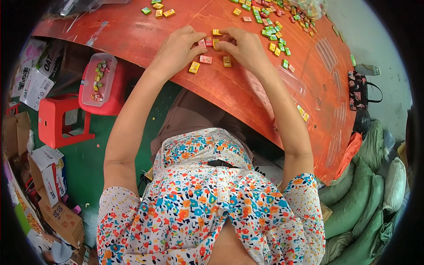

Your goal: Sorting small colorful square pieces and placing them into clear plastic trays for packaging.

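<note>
Both hands meet over a small group of little boxes near the edge of the red table. My left hand [177, 49] is closed, its thumb and index finger on either side of a small pink box [202, 43]. Beside it lies another pink packet [209, 42]. My right hand [245, 47] curls its thumb and fingertips around a small yellow box [216, 43]. At its index fingertip is a second yellow packet [217, 32]. Closer to me lie a pink carton [205, 59], a yellow carton [194, 67] and a yellow-brown one [227, 61], all untouched.
The red table [282, 115] carries a heap of coloured boxes [269, 22] and clear plastic trays [327, 54]. At left, a plastic tub [98, 79] of small pieces sits on a red stool [115, 99]. Green sacks [353, 198] lie at right, cardboard cartons [62, 221] at lower left.
</note>
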`<state>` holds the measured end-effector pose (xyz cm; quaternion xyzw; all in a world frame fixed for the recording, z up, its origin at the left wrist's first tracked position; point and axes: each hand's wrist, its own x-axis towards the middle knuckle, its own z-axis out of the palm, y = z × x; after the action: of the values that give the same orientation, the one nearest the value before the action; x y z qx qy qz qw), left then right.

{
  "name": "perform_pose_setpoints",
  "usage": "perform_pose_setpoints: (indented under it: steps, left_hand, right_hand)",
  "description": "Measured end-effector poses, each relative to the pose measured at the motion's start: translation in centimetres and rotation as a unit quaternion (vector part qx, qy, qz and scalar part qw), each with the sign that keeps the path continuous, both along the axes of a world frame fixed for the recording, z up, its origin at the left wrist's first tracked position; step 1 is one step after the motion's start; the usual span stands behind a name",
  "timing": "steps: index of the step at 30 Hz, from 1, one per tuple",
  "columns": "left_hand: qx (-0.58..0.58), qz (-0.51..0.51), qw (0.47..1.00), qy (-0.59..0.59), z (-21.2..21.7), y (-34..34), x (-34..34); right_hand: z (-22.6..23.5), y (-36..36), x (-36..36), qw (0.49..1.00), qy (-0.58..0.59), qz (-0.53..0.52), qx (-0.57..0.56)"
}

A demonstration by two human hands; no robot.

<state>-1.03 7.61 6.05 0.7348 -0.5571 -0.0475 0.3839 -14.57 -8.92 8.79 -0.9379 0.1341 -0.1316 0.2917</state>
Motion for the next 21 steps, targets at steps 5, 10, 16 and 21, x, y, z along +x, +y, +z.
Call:
perform_pose_setpoints:
  steps: [5,10,16,21]
  left_hand:
    - [-0.027,0.005,1.0,0.002,0.6,0.1,-0.3]
    - [-0.04,0.024,0.995,-0.083,1.8,1.8,-2.9]
    - [-0.016,0.045,0.978,-0.201,1.1,1.4,-4.3]
    - [-0.029,0.039,0.982,-0.182,0.9,1.0,-4.4]
  right_hand:
    - [-0.1,-2.5,1.6,0.973,-0.077,0.074,-0.207]
    - [-1.0,-4.2,2.5,0.942,-0.043,0.203,-0.264]
    - [-0.6,-4.8,0.4,0.962,0.003,0.141,-0.233]
    - [-0.1,-3.8,-1.0,0.965,0.008,0.119,-0.235]
